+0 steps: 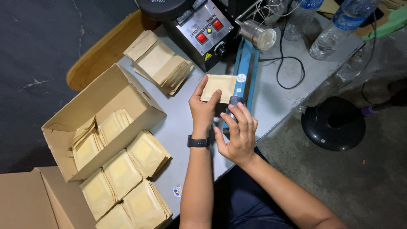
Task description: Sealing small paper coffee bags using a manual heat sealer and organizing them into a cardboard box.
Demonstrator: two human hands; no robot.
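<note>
Holding flat tan pouch [218,87] (left hand [202,108]), unwrinkled

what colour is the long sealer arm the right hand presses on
Blue, seen clearly in the head view: the long blue sealer arm under the right hand.

Grey table [280,97] on speckled concrete floor [373,182], dim light.

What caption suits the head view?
Left hand holds a pouch in the blue sealer; right hand presses its handle.
</note>
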